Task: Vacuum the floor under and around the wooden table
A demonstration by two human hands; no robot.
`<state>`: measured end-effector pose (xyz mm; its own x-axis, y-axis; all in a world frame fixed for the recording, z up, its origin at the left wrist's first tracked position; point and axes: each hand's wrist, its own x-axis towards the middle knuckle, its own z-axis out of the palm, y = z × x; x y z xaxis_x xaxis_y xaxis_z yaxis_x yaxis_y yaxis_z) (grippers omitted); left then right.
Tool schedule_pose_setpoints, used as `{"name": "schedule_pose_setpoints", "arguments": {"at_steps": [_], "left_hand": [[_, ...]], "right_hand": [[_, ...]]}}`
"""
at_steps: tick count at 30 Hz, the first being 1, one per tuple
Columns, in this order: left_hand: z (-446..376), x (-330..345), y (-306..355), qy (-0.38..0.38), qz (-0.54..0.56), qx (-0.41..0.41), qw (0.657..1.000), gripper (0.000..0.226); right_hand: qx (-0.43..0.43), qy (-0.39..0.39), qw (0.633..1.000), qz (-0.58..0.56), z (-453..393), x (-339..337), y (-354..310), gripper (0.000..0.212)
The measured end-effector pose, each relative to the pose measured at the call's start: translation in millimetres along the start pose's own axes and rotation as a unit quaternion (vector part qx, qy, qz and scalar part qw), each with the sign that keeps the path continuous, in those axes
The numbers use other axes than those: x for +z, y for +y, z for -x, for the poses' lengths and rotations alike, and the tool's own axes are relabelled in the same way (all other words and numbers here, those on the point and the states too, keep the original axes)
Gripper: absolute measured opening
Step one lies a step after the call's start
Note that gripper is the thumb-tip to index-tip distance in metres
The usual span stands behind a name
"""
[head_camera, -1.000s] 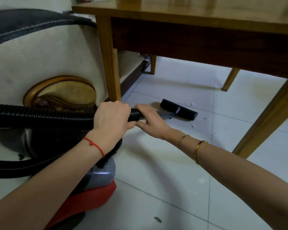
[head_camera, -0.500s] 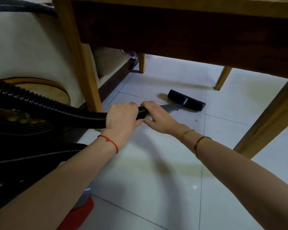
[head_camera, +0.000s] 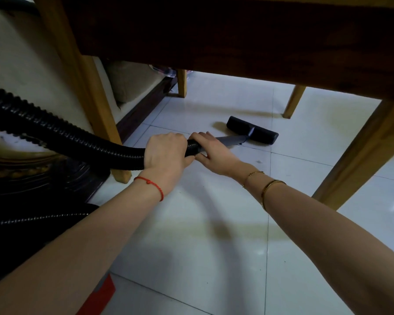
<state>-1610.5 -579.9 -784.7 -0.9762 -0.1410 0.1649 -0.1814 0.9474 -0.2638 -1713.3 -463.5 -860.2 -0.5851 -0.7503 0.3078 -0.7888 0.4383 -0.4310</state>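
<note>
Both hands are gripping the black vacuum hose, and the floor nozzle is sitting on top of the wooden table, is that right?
Not quite. Left hand and right hand do grip the black vacuum hose, but the head view shows the floor nozzle on the tiled floor under the wooden table.

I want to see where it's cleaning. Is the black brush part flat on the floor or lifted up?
Flat on the floor, as far as shows: the brush head lies level on the tiles under the wooden table.

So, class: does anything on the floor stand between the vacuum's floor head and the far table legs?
Nothing visible does. The floor head rests on bare tiles under the wooden table, and the stretch toward both far legs looks free of objects.
</note>
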Motion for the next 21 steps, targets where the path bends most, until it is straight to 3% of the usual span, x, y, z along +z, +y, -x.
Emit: {"name": "schedule_pose_setpoints", "arguments": {"at_steps": [21], "left_hand": [[132.8, -47.4, -113.7, 0.020, -0.053, -0.032, 0.998, 0.042]], "right_hand": [[-0.065, 0.060, 0.992, -0.091, 4.3, 55.9, -163.1, 0.021]]}}
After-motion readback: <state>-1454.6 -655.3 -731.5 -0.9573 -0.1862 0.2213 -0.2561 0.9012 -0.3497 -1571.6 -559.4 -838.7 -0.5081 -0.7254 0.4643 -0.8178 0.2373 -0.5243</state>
